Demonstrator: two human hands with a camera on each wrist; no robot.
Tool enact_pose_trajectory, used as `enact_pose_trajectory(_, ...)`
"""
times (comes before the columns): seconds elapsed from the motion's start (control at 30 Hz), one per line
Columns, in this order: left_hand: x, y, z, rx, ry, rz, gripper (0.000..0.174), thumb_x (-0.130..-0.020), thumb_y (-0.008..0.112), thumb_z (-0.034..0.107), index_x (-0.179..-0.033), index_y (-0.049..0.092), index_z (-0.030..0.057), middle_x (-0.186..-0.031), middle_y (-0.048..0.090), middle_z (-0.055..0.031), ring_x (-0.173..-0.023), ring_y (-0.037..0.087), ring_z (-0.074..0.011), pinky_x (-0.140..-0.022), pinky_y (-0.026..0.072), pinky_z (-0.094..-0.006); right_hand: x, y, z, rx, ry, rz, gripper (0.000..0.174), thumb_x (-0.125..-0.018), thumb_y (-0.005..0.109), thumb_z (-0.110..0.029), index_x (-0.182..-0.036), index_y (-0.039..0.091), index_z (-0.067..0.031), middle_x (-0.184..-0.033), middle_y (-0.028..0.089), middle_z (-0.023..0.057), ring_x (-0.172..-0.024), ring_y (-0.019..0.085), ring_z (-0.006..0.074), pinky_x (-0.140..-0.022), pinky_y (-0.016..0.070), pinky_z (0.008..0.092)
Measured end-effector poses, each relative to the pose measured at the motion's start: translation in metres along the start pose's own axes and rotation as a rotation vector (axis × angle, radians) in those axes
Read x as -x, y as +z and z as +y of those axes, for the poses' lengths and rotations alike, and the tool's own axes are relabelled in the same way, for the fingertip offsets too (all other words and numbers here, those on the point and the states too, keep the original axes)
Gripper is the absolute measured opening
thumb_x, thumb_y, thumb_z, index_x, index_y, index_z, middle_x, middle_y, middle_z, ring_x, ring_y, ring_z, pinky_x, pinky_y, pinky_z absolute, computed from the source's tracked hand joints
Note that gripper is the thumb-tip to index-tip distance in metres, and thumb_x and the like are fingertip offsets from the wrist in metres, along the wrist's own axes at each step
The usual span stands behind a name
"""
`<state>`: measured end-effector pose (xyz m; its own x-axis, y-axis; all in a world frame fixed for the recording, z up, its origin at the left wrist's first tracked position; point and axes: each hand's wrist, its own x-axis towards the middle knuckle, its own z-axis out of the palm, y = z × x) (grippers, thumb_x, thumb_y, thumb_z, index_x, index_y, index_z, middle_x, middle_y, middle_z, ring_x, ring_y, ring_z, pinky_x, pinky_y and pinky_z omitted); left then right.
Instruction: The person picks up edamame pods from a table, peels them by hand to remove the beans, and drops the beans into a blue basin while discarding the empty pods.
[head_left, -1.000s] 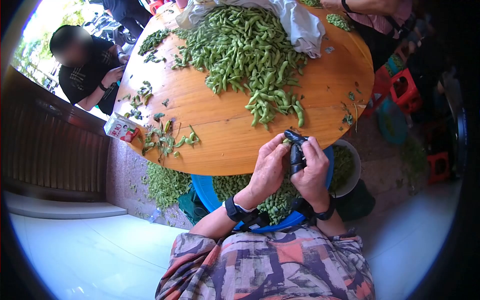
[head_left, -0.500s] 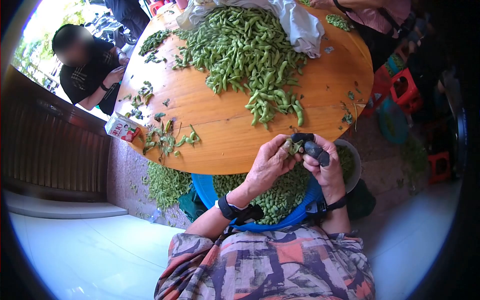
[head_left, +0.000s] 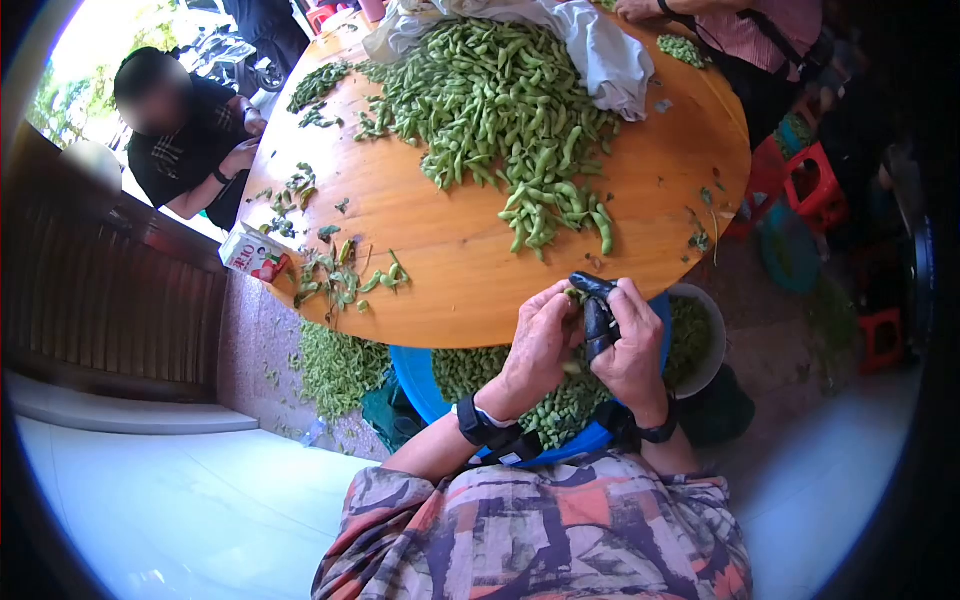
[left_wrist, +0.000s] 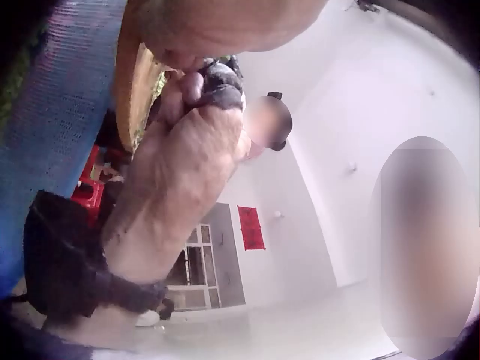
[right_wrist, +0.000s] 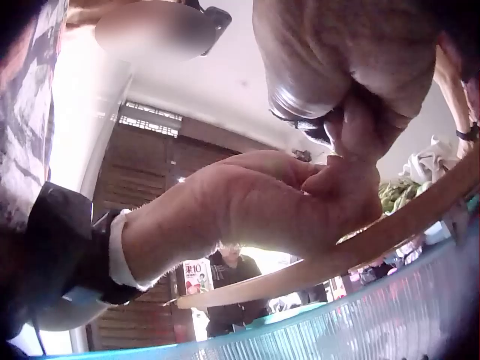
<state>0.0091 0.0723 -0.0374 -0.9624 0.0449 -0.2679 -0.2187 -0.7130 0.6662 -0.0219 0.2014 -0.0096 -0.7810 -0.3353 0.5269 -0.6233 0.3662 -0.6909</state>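
Because the left hand (head_left: 540, 345) pinches a small green pod (head_left: 572, 294) right against the tip of the black cutter (head_left: 595, 310), which the right hand (head_left: 630, 350) grips with its fingers curled round the handles, the plainest risk is to the fingertips: they sit touching or just beside the blades, and from the head view I cannot tell how much of the pod sticks out past them. A squeeze with the pod held too short could nip skin instead of the pod's end. Both hands hang in the air just off the edge of the tabletop (head_left: 450, 290), above the blue basin (head_left: 410, 375) of pods, so nothing steadies them; a slip of the pinch would likely drop the pod uncut into the basin among the others, where it would be hard to pick out again. A cut-off end could also fall there, since the hands are over the basin and not over the scraps (head_left: 340, 275) lying on the wood. The pale bowl (head_left: 712, 345) stands close to the right wrist, and a wide swing of that arm might knock its rim. The big heap of pods (head_left: 500, 110) lies well apart, so reaching for it means leaning over with the cutter in hand.
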Motion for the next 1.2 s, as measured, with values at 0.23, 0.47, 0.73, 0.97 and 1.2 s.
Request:
enact_pose_trajectory(0.23, 0.011, -0.012, 0.015, -0.039, -0.024, -0.262, 0.033, -0.096, 0.050, 0.010, -0.126, 0.053, -0.0017, -0.112, 0.064, -0.0087, -0.092, 0.061, -0.0150, -0.082, 0.0487, -0.0259, 0.019, -0.028, 0.035, -0.735, 0.449, 0.123, 0.028, -0.102, 0.044, -0.023, -0.088, 0.059, -0.0036, -0.062, 0.050, -0.0037, -0.054, 0.047, 0.0023, -0.048, 0.0363, 0.0186)
enact_pose_trajectory(0.47, 0.013, -0.008, 0.078, -1.128, -0.043, -0.600, 0.014, -0.092, 0.062, 0.009, -0.101, 0.069, 0.0024, -0.092, 0.071, -0.0088, -0.090, 0.066, -0.0186, -0.083, 0.0516, -0.0322, 0.069, -0.127, 0.111, -0.210, 0.660, 0.316, 0.019, -0.098, 0.048, -0.014, -0.097, 0.060, -0.0002, -0.065, 0.052, -0.0012, -0.054, 0.046, 0.0042, -0.048, 0.0369, 0.0217)
enact_pose_trajectory(0.73, -0.098, 0.022, 0.070, -1.983, 0.961, -0.468, 0.028, -0.075, 0.063, -0.003, -0.100, 0.069, 0.0080, -0.096, 0.055, -0.0101, -0.091, 0.055, -0.0295, -0.080, 0.0503, -0.0364, 0.088, -0.140, 0.130, 0.626, 0.798, 0.069, 0.044, -0.072, 0.048, 0.005, -0.115, 0.060, 0.0025, -0.090, 0.064, 0.0293, -0.087, 0.060, 0.0472, -0.077, 0.0485, 0.0421)
enact_pose_trajectory(0.97, -0.103, 0.022, 0.071, -1.724, 0.904, -0.397, 0.025, -0.074, 0.065, -0.002, -0.098, 0.067, 0.0062, -0.102, 0.057, -0.0116, -0.094, 0.059, -0.0308, -0.078, 0.0522, -0.0386, 0.066, -0.116, 0.098, 0.237, 0.559, 0.170, 0.037, -0.073, 0.043, 0.009, -0.106, 0.060, 0.0050, -0.082, 0.064, 0.0168, -0.079, 0.063, 0.0208, -0.076, 0.0497, 0.0327)
enact_pose_trajectory(1.2, -0.054, 0.016, 0.081, -1.079, 0.152, -0.196, 0.012, -0.085, 0.068, 0.001, -0.094, 0.060, 0.0041, -0.080, 0.061, 0.0037, -0.061, 0.049, -0.0014, -0.053, 0.0391, -0.0198, 0.013, -0.048, 0.035, -0.407, 0.525, -0.037, 0.022, -0.084, 0.050, -0.002, -0.099, 0.065, -0.0015, -0.068, 0.053, -0.0018, -0.063, 0.050, 0.0042, -0.056, 0.0408, 0.0213)
